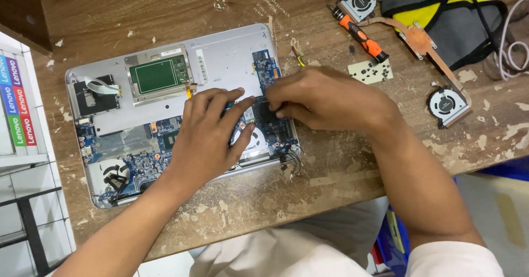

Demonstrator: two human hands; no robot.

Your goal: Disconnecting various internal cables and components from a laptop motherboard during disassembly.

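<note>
An opened silver laptop chassis [220, 56] lies on a worn wooden table [341, 172], its blue motherboard [138, 150] and green trackpad board [160, 74] exposed. My left hand [206, 136] rests flat on the motherboard, fingers spread toward the right side. My right hand [325, 98] comes in from the right and pinches a small dark part [264, 111] on the board, right beside my left fingertips. What lies under the hands is hidden.
An orange-handled screwdriver [361, 34], a copper heat pipe [427, 48] with two grey fans [445, 105], a small white card with screws [370, 71] and a grey-yellow bag [441, 12] lie at the upper right. A shelf stands at the left edge.
</note>
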